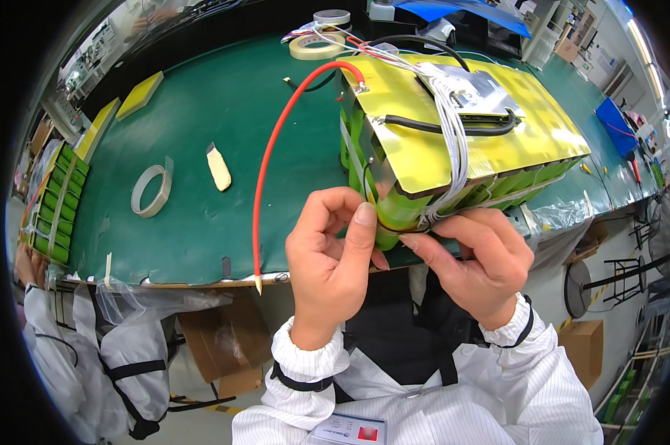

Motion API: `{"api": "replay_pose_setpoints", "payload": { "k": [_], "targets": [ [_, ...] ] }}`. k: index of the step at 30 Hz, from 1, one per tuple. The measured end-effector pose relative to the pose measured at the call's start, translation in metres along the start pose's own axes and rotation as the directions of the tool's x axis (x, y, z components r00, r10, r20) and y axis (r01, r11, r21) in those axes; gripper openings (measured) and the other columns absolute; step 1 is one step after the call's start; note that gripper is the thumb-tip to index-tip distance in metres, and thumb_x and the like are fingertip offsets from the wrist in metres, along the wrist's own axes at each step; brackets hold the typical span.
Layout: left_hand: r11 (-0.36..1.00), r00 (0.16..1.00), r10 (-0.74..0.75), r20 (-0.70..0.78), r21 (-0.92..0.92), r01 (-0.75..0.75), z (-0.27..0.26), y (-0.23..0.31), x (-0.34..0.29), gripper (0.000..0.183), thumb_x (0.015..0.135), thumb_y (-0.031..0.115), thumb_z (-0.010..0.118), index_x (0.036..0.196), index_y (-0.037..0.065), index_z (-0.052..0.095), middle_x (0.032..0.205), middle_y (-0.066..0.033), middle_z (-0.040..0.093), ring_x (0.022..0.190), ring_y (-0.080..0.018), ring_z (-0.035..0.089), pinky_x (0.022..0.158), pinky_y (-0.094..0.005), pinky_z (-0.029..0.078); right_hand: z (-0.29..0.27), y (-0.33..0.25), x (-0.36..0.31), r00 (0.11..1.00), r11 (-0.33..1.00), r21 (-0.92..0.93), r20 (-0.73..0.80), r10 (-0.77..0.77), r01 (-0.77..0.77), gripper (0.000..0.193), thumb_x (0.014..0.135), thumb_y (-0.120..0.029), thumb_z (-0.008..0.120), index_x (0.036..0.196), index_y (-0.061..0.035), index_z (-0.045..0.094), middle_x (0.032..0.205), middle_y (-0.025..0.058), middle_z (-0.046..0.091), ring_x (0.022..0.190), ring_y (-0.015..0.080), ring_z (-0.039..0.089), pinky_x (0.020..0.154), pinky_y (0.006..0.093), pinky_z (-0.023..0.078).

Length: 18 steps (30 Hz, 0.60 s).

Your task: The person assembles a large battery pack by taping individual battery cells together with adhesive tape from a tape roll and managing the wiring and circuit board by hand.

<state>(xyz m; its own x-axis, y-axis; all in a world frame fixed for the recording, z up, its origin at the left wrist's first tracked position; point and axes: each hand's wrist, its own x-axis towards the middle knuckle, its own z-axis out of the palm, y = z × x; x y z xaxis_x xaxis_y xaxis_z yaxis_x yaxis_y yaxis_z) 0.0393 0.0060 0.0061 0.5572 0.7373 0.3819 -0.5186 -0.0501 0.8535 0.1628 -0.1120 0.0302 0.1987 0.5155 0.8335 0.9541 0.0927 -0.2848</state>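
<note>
Nearest: white striped sleeves (305, 360) with dark bands, a badge (350, 429) hanging below. Left hand (327, 256): thumb and forefinger pinched on a thin black strip (394, 229) at the battery's near corner. Right hand (483, 248): thumb and forefinger close together at the strip's other end; cannot tell whether they grip it.

Battery (416, 159) stands at the front edge of the table, right of centre: yellow top, green cells below. White wires (453, 130) drape over its top and down the near side. Silver plate (479, 93) on top. Red cable (270, 148) arcs off leftward, its tip past the table edge.

Table (194, 237): green, smooth, lightly shiny. To the left lie a ring of clear tape (136, 194) and a blade with a wrapped handle (219, 170). Far left, a second battery (57, 204) with another person's hand (30, 263) at its lower end; two yellow boards beyond (138, 96).

Below the table, pale floor, brown box (227, 337) left, another box (583, 352) right, round stool (576, 289).

Table's far side: cream tape roll (298, 49), blue sheet (461, 10). Right, blue bin (615, 122). Beyond, bright ceiling lights (645, 55).
</note>
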Motion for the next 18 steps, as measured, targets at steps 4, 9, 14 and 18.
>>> {"api": "replay_pose_setpoints", "payload": {
  "k": [4,9,14,18],
  "targets": [
    [0.999,1.0,0.023,0.006,0.026,-0.023,0.002,0.001,0.0,0.017,0.101,0.012,0.058,0.106,-0.004,0.054,0.09,-0.0081,0.063,0.071,-0.0086,0.06,0.053,-0.0223,0.052,0.006,0.004,-0.001,0.994,0.994,0.049,-0.044,-0.1,0.102,0.031,0.066,-0.007,0.092,0.09,-0.0027,0.073,0.084,0.0072,0.069,0.057,0.0107,0.058,0.048,0.0238,0.046],
    [0.999,1.0,0.009,-0.008,0.032,-0.008,0.0,0.0,-0.002,0.016,0.102,0.012,0.057,0.106,-0.004,0.053,0.089,-0.008,0.063,0.071,-0.0096,0.061,0.055,-0.0228,0.054,0.005,-0.01,-0.001,0.996,0.998,-0.02,-0.065,0.065,-0.066,0.024,0.07,-0.003,0.086,0.089,-0.0001,0.072,0.077,0.0081,0.068,0.061,0.0213,0.068,0.052,0.0293,0.054],
    [0.998,1.0,0.016,-0.013,0.059,-0.016,0.001,-0.001,-0.001,0.017,0.102,0.012,0.057,0.106,-0.004,0.053,0.089,-0.0081,0.063,0.071,-0.0105,0.062,0.055,-0.0234,0.055,0.009,-0.004,-0.004,0.998,0.999,0.025,-0.036,-0.045,0.046,0.029,0.069,-0.008,0.09,0.092,-0.0025,0.072,0.083,0.0083,0.07,0.059,0.0156,0.064,0.051,0.0272,0.051],
    [0.996,0.999,0.036,-0.013,0.081,-0.034,0.001,-0.002,-0.002,0.017,0.102,0.012,0.056,0.107,-0.004,0.053,0.09,-0.0087,0.063,0.072,-0.0108,0.063,0.055,-0.0235,0.056,0.011,0.001,-0.003,0.992,0.993,0.038,-0.051,-0.114,0.116,0.027,0.069,-0.007,0.089,0.091,-0.0027,0.073,0.082,0.0089,0.07,0.061,0.0177,0.066,0.052,0.0281,0.053]
  ]
}}
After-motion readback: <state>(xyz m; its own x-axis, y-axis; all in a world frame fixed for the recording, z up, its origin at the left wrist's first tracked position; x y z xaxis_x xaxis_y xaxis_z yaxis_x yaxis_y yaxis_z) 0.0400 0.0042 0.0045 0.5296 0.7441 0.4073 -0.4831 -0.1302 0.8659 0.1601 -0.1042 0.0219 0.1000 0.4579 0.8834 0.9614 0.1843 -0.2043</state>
